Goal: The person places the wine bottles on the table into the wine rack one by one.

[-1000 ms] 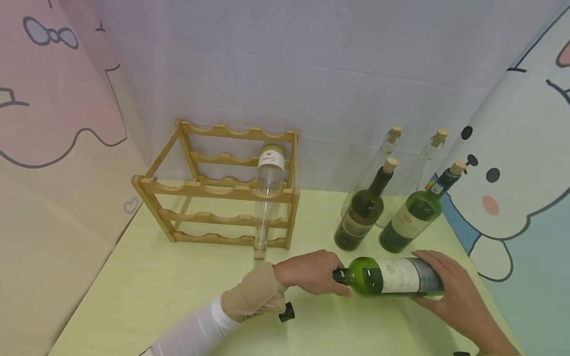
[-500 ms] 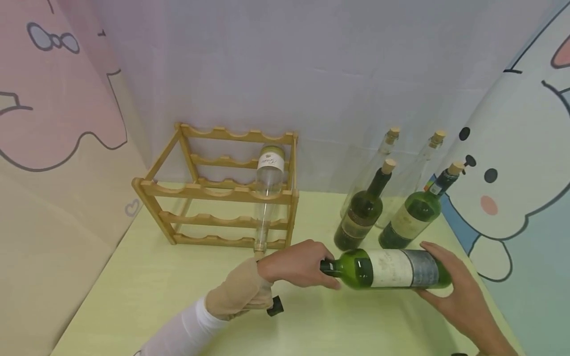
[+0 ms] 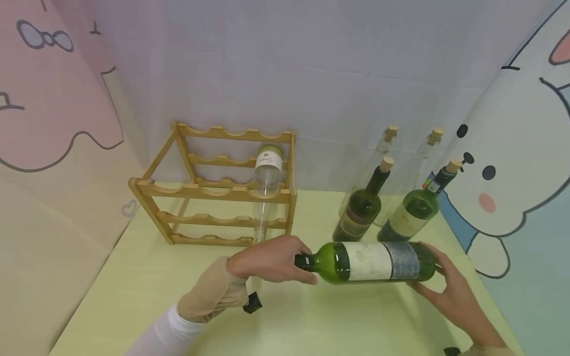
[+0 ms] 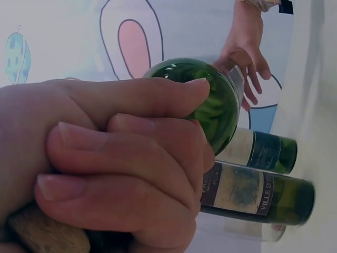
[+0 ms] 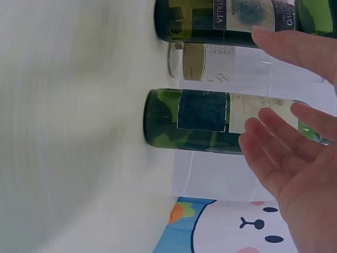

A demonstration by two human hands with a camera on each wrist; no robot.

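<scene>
Dark bottle (image 5: 226, 23): "ITALIA"; "VILLE" (sideways)

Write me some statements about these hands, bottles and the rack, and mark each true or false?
1. The left hand grips a green bottle by its neck. True.
2. That bottle is upright. False: it is tipped sideways.
3. The wooden rack holds three bottles. False: only one shows, a clear bottle.
4. A brown-labelled bottle stands with a cork in its top. True.
5. The right hand is clenched. False: its fingers are open.
</scene>
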